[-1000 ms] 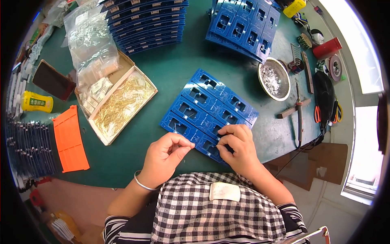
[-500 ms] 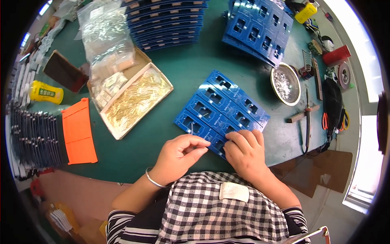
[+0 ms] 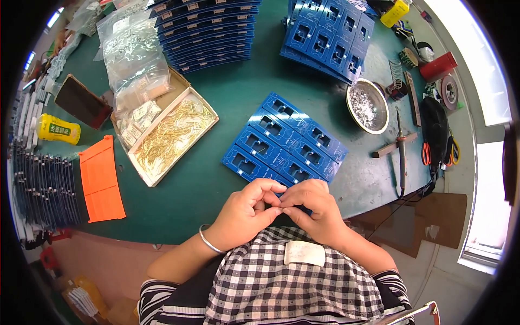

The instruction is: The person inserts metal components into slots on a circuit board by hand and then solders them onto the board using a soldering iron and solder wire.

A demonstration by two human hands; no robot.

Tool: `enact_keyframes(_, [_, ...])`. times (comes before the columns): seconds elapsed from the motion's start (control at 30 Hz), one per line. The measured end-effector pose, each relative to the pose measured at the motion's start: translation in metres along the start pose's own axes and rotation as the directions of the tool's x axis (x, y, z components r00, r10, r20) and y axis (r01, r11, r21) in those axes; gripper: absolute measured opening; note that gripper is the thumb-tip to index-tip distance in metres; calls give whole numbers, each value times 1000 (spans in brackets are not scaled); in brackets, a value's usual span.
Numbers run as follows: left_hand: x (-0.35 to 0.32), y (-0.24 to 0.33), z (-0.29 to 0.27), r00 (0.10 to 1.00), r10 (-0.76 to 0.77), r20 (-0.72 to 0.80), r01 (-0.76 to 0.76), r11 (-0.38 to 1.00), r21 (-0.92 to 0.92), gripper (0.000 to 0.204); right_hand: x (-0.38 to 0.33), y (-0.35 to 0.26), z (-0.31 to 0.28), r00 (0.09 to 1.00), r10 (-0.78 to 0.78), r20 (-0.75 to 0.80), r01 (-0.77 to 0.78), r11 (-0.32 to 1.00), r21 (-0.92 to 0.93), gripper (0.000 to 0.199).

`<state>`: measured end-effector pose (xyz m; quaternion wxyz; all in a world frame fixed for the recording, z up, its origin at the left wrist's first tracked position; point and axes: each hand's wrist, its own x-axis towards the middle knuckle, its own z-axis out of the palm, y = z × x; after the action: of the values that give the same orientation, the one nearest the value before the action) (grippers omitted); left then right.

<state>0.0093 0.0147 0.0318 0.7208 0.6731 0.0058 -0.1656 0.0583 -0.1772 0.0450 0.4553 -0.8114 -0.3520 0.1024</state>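
Note:
My left hand [image 3: 248,210] and my right hand [image 3: 315,210] meet fingertip to fingertip in front of my apron. Both are closed in a pinch, and whatever sits between the fingers is too small to make out. Just beyond them a blue circuit board panel [image 3: 287,142] with several rectangular cut-outs lies slantwise on the green table. The hands hide its near corner. Left of the panel stands a shallow cardboard box [image 3: 203,135], holding a heap of thin gold-coloured pins [image 3: 172,142] and small white parts [image 3: 142,116].
Tall stacked blue panels [image 3: 208,40] and a second pile [image 3: 330,40] stand at the back. A metal bowl [image 3: 382,122] of silvery bits and a soldering iron [image 3: 402,162] lie right. Leftward are an orange plastic plate [image 3: 102,179], a yellow bottle [image 3: 58,129] and upright boards [image 3: 46,189].
My right hand has left the panel's near edge and come to my left hand, so their fingertips now meet. The whole view has shifted slightly.

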Motion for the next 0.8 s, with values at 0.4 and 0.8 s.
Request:
enact_keyframes(0.4, [10, 6, 7, 829, 530, 181, -391, 315, 865, 36, -7, 13, -26, 941, 239, -240, -212, 968, 135, 9])
enact_keyframes(0.8, [-5, 15, -32, 866, 453, -211, -216, 721, 659, 29, 12, 18, -5, 994, -79, -76, 63, 979, -196, 34])
